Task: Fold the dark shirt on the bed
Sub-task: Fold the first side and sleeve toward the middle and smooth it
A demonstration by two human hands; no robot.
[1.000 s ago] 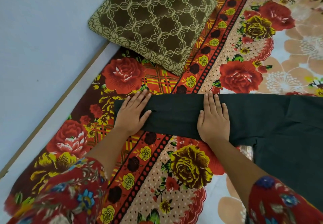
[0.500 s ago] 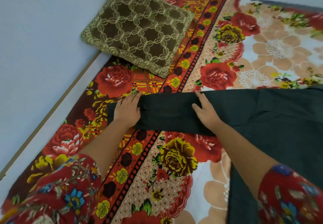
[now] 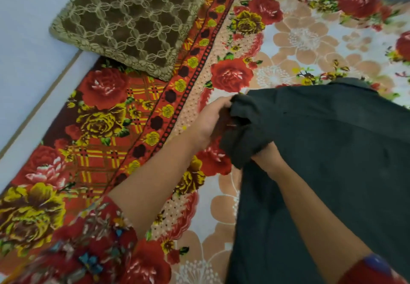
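Dark shirt (image 3: 332, 150) sleeve, flat before, now seemingly bunched between hands.

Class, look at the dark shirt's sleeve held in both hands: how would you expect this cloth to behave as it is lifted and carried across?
The dark green cloth shirt is probably floppy: its sleeve bunches and droops between the left hand and right hand. It seems light, since loose grips hold it. It likely won't slide much on the floral bedsheet.

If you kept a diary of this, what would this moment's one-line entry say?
step: folding sleeve inward | left hand: gripping bunched sleeve | right hand: gripping sleeve, partly hidden | dark shirt: body flat on bed | pillow: untouched
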